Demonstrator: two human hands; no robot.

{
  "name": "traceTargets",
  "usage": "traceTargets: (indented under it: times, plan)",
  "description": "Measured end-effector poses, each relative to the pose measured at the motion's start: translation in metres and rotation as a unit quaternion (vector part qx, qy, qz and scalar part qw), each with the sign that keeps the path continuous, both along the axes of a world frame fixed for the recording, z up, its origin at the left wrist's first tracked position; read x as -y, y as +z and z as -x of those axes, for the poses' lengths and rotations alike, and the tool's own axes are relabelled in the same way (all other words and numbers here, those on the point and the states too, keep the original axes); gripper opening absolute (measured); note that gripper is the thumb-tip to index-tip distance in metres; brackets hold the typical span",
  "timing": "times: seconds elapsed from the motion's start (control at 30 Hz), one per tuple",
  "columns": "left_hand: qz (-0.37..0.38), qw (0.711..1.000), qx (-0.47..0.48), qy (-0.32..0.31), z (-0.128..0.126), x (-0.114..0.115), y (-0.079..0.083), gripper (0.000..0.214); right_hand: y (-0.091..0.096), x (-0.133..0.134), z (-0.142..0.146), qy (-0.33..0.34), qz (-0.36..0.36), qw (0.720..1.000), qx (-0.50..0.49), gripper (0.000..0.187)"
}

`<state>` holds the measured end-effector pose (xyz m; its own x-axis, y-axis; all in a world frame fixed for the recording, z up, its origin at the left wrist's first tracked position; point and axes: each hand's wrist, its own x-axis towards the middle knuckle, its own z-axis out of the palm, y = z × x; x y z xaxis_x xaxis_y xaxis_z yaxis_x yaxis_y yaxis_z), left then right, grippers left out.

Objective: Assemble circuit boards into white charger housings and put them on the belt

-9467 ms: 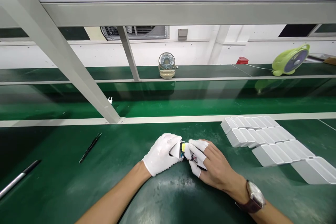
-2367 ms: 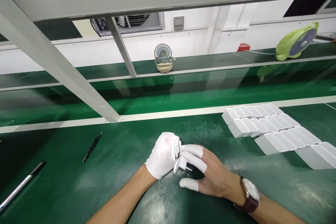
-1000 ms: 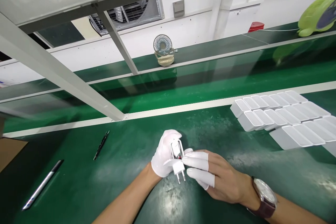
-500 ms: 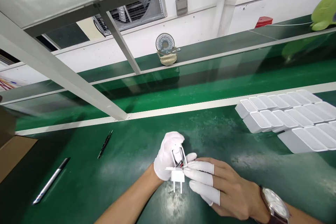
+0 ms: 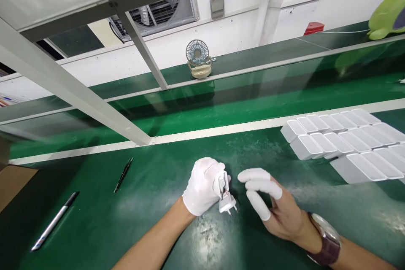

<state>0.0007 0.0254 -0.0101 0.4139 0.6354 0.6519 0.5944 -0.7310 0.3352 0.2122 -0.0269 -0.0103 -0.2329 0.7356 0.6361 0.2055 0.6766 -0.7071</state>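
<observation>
Right hand [image 5: 283, 215] swings clear, fingers parted, empty; left hand [image 5: 202, 185], fingers curled, alone holds the case [image 5: 222, 179], plug [image 5: 227, 205] unseated.

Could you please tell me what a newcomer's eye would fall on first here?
Probably the white-gloved left hand, low in the middle, holding a white plug unit with two prongs and wires showing, while the right hand, in white finger covers, hangs apart beside it. Then the rows of white cases at the right, and the small fan at the back, near centre.
</observation>
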Motion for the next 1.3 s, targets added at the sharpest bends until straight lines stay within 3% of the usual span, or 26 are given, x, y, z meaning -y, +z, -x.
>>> traceTargets:
  times: [0.07,0.23,0.33,0.4,0.53,0.67,0.8,1.13,1.3]
  plan:
    - [0.013,0.998,-0.056,0.014,-0.001,-0.002,0.001,0.004,0.001,-0.003,-0.002,-0.013,0.013,1.0,0.024,0.041]
    - [0.051,0.989,-0.128,0.046,-0.001,-0.003,0.0,0.008,-0.005,-0.005,0.008,-0.012,-0.064,0.983,0.17,0.061]
    - [0.067,0.982,-0.16,0.073,-0.001,-0.002,0.001,0.009,-0.013,-0.004,0.016,-0.041,-0.061,0.976,0.207,0.051]
    - [0.092,0.976,-0.182,0.08,-0.002,-0.001,0.004,0.011,-0.015,-0.004,0.017,-0.063,-0.048,0.975,0.207,0.041]
    - [0.12,0.966,-0.211,0.091,-0.004,-0.002,0.006,0.015,-0.013,-0.007,0.014,-0.082,-0.063,0.973,0.207,0.043]
    - [0.082,0.973,-0.194,0.094,-0.004,0.0,0.002,0.003,-0.01,-0.009,0.015,-0.085,-0.095,0.964,0.232,0.034]
    - [0.072,0.974,-0.201,0.069,-0.006,0.001,0.002,0.006,-0.013,-0.011,0.018,-0.099,-0.1,0.957,0.254,0.016]
    - [0.075,0.966,-0.241,0.058,-0.015,0.004,0.006,0.018,-0.014,-0.013,0.018,-0.099,-0.026,0.968,0.228,0.014]
    - [0.054,0.977,-0.19,0.074,-0.004,-0.002,0.006,0.006,-0.015,-0.02,0.008,-0.099,-0.013,0.976,0.195,0.016]
